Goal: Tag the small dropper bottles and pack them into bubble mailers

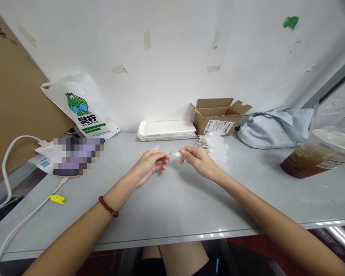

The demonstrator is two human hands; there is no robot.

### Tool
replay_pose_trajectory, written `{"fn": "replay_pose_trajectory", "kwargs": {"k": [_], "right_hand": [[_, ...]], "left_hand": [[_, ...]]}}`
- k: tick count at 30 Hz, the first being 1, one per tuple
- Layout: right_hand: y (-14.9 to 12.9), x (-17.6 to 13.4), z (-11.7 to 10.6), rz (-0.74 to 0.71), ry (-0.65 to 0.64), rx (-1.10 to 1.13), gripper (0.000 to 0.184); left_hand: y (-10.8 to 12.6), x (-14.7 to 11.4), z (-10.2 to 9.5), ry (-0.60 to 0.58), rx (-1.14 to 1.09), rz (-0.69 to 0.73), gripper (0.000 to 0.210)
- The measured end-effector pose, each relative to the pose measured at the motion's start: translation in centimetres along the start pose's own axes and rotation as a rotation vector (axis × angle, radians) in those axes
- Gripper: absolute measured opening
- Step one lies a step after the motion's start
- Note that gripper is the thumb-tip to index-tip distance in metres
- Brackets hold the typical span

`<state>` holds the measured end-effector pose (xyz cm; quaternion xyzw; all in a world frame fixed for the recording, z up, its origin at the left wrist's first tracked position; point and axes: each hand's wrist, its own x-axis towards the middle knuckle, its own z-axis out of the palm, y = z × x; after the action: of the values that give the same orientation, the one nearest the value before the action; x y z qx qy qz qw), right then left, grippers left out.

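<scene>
Over the middle of the grey table, my right hand (199,159) pinches a small white piece (177,154) between thumb and fingers; most of it is hidden in the grip. A thin clear loop (172,148) and a fine dark wire tip stick out of it toward the left. My left hand (155,163), with a dark red bead bracelet (108,207) on its wrist, has thumb and index finger closed at the end of that thin loop. Just beyond my right hand lies a pile of translucent white pieces (220,151) with thin wire-like ends.
Flat white packets (168,130) are stacked by the wall beside an open cardboard box (218,117). A blue-grey cloth bag (276,128) and a drink cup (313,155) stand right. At left are a phone (79,157), a white cable (25,220) and a plastic bag (83,107).
</scene>
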<state>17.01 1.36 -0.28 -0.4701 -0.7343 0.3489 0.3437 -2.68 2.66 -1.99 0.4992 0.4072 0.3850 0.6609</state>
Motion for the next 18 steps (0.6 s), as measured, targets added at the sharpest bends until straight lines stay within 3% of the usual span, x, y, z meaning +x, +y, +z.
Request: {"fn": "replay_pose_trajectory", "kwargs": {"k": [18], "right_hand": [[0.49, 0.35, -0.21, 0.065, -0.060, 0.178, 0.035]], "left_hand": [[0.14, -0.20, 0.43, -0.062, -0.054, -0.008, 0.022]]}}
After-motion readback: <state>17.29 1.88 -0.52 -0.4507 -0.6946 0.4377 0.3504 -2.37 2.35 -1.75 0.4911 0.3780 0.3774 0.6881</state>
